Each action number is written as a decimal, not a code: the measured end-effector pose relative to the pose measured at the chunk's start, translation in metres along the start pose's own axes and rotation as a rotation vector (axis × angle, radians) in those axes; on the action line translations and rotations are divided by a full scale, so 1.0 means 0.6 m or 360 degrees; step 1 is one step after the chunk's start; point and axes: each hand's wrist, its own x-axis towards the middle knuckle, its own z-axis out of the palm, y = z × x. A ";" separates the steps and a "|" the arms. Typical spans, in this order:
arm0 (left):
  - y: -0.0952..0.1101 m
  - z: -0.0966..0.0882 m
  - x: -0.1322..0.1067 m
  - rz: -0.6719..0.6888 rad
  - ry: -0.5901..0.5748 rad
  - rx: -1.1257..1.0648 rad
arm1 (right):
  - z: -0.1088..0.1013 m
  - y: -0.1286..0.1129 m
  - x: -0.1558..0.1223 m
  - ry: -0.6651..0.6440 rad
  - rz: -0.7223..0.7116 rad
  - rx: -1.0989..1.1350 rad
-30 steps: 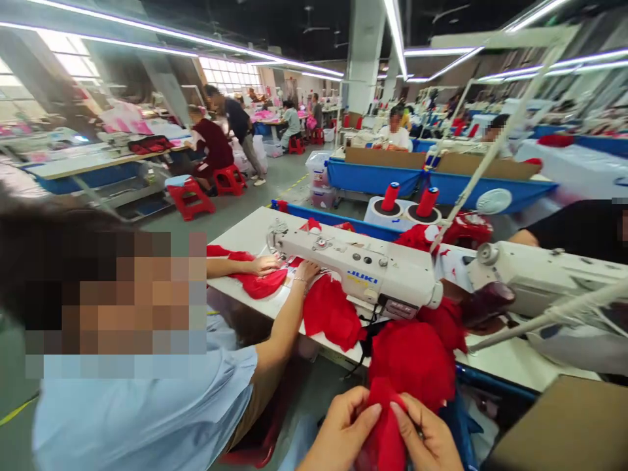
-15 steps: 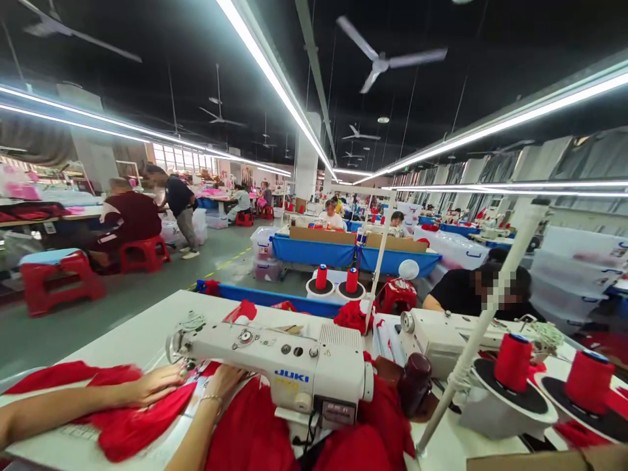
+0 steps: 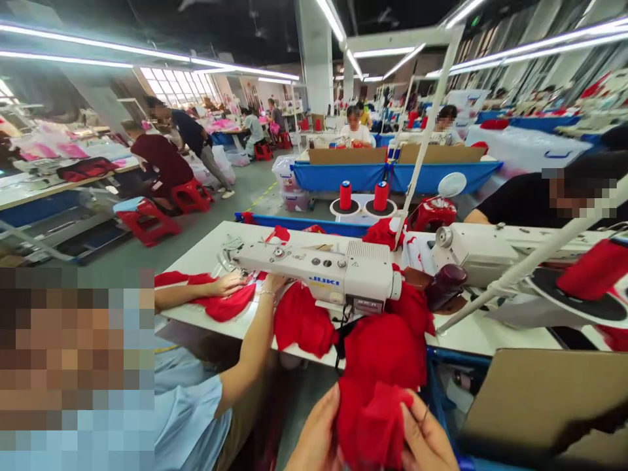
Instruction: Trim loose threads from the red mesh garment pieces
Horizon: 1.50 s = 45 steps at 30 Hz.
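Low down, left hand (image 3: pixel 318 435) and right hand (image 3: pixel 424 441) grip clamps red fabric (image 3: pixel 373 425) between them.

garment factory | sewing machine (image 3: pixel 318 271) rows | thread cones (image 3: pixel 345 195) | seated workers

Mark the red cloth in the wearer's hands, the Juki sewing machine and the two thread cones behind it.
red cloth (image 3: pixel 373 422), head view, bunched middle between both hands.
sewing machine (image 3: pixel 328 267), head view, top of its white arm.
thread cones (image 3: pixel 345 195), head view, side of the left cone.
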 end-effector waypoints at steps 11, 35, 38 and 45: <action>-0.002 0.003 -0.058 0.0026 0.0105 -0.0311 | 0.048 -0.060 0.001 0.0040 0.0407 0.0387; 0.022 -0.052 -0.050 -0.0297 -0.0275 -0.1181 | 0.049 -0.070 0.021 -0.0118 0.0228 0.0283; 0.032 -0.054 -0.060 -0.0345 -0.0371 -0.1235 | 0.050 -0.067 0.023 -0.0005 0.0274 0.0306; 0.037 -0.052 -0.065 -0.0314 -0.0477 -0.1130 | 0.072 -0.046 0.018 0.0005 0.0360 0.0107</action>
